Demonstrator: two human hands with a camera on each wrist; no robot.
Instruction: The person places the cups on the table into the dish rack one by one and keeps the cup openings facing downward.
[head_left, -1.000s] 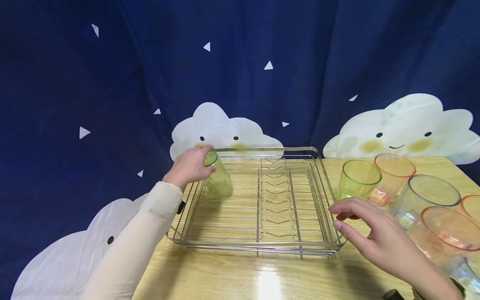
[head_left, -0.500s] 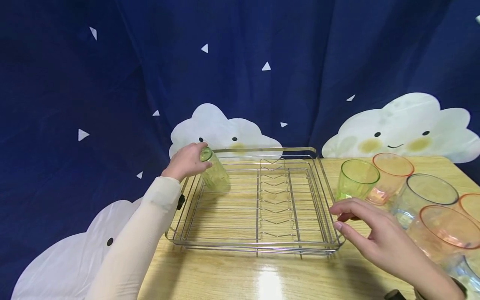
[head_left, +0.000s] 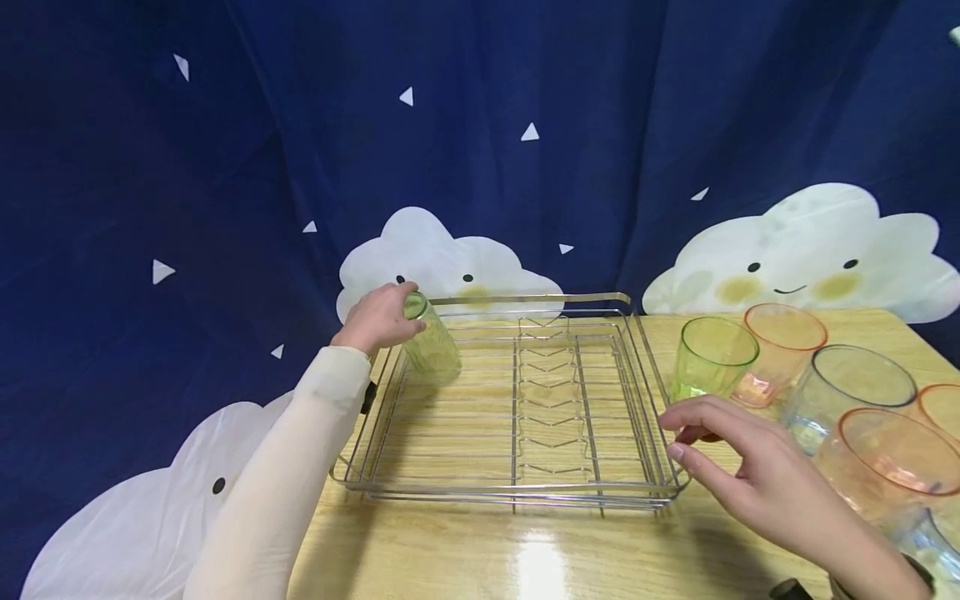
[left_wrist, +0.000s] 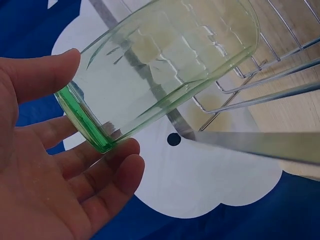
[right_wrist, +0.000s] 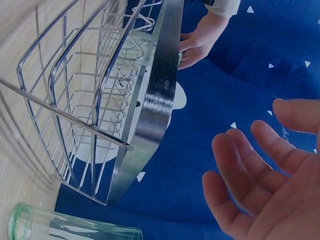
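Note:
My left hand (head_left: pixel 378 319) holds a clear green drinking glass (head_left: pixel 437 350) by its thick base. The glass is upside down and tilted, in the far left corner of the wire dish rack (head_left: pixel 517 492). In the left wrist view, the thumb lies on one side of the green glass (left_wrist: pixel 165 70) and curled fingers are at the other. Whether its rim touches the rack wires is unclear. At the rack's right side my right hand (head_left: pixel 750 471) hovers with loosely bent fingers, holding nothing; the right wrist view shows the hand (right_wrist: pixel 260 185) apart from the rack.
On the right of the wooden table (head_left: pixel 450 550) several upright glasses stand close together: a green glass (head_left: pixel 708 367), an orange glass (head_left: pixel 783 346), a blue-rimmed glass (head_left: pixel 855 392) and more. A metal rail (head_left: pixel 525 298) runs along the rack's back. A dark blue curtain (head_left: pixel 480 167) hangs behind.
My left hand has moved the green glass slightly back and left within the rack corner, and it leans a little more. My right hand has stayed in place.

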